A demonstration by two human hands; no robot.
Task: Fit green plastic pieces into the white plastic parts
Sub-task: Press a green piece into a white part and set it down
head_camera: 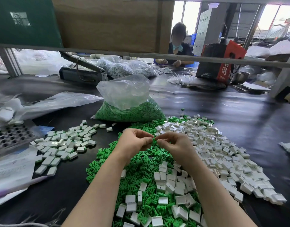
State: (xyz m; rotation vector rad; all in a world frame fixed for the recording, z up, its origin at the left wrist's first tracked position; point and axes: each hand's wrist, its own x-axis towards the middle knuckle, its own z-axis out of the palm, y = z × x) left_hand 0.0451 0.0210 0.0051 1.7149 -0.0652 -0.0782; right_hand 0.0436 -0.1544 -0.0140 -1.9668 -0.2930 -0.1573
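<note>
a small green plastic piece [153, 140] is pinched between the fingertips of the left hand [135, 140] and the right hand [171, 143], held above the loose green pile [132, 163] on the dark table [231, 104]. the fingers of both hands are curled in, thumbs against forefingers; whether a white part is also held cannot be told. empty white plastic parts [223, 154] lie heaped to the right, and what appear to be finished ones [65, 143] to the left. the piece is probably best turned until its prongs face the shell's open side, then pressed in squarely, so that no prong is bent. a bag of green pieces [129, 108] stands behind.
</note>
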